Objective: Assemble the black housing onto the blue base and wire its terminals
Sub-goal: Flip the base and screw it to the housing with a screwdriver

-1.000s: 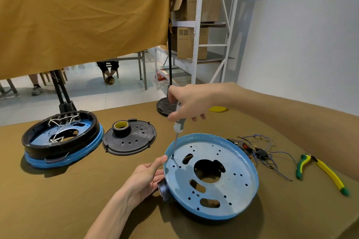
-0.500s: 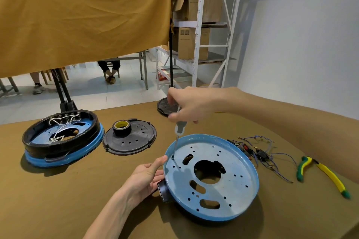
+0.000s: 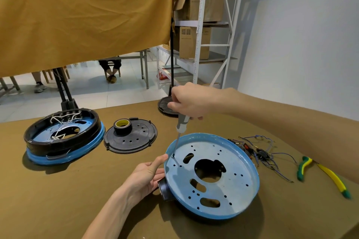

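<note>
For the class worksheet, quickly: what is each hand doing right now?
Left hand: open, fingers resting against the blue base rim.
Right hand: gripping the screwdriver, tip on the base.

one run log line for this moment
right hand: grips screwdriver, tip on blue base | left hand: steadies base rim
</note>
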A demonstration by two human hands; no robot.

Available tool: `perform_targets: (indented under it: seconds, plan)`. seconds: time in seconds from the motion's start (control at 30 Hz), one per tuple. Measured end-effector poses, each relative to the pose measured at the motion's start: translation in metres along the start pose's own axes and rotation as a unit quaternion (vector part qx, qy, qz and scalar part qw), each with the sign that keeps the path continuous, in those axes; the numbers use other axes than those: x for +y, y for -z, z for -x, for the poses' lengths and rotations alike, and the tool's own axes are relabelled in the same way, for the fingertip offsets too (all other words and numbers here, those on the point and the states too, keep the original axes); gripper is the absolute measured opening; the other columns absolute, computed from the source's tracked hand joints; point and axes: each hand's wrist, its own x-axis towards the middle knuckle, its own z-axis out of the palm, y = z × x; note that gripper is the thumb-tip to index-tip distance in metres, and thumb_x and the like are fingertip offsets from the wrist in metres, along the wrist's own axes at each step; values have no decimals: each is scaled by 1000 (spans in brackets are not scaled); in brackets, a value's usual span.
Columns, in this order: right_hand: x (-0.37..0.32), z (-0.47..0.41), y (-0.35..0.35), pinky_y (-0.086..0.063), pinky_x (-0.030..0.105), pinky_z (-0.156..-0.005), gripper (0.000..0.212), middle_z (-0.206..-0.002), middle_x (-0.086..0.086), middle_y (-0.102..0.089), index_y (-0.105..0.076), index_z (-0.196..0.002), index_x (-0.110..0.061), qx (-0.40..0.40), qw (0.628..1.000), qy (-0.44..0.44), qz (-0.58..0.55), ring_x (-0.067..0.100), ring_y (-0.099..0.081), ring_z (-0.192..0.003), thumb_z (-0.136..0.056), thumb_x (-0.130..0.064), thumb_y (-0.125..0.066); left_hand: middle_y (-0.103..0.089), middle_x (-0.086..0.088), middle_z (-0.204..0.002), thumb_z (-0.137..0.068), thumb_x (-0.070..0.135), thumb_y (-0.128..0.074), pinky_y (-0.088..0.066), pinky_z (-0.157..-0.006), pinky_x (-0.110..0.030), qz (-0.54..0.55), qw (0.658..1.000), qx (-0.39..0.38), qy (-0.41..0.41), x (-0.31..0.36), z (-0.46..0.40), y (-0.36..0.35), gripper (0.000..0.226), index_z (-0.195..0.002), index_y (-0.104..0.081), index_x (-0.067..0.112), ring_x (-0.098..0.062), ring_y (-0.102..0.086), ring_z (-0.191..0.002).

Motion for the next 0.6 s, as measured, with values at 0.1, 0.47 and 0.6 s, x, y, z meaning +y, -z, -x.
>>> perform_targets:
  seconds: [0.1, 0.47, 0.6]
  plan:
    - [5, 1, 15, -49, 24, -47, 44, -87, 7, -68, -42, -119, -19, -103, 992, -12, -79, 16, -62, -58, -90, -30, -73, -76, -25, -106, -62, 38, -89, -63, -64, -33, 1, 1000, 1, 0, 0, -1, 0, 88, -130, -52, -4, -32, -78, -90]
    - [-3, -6, 8, -52, 22, -42, 23, -88, 8, -74, -57, -109, -20, -23, 999, 41, -25, 19, -72, -58, -97, -37, -65, -76, -24, -106, -55, 42, -91, -65, -69, -35, -10, 1000, 2, 0, 1, 2, -2, 98, -132, -50, -3, -32, -78, -93]
    - [-8, -13, 8, -47, 16, -41, 37, -86, 5, -71, -51, -116, -17, -24, 999, 27, -3, 14, -69, -56, -98, -48, -62, -76, -26, -105, -55, 41, -89, -61, -57, -29, -7, 1000, 2, -2, 4, 6, -5, 100, -133, -50, -6, -28, -78, -78]
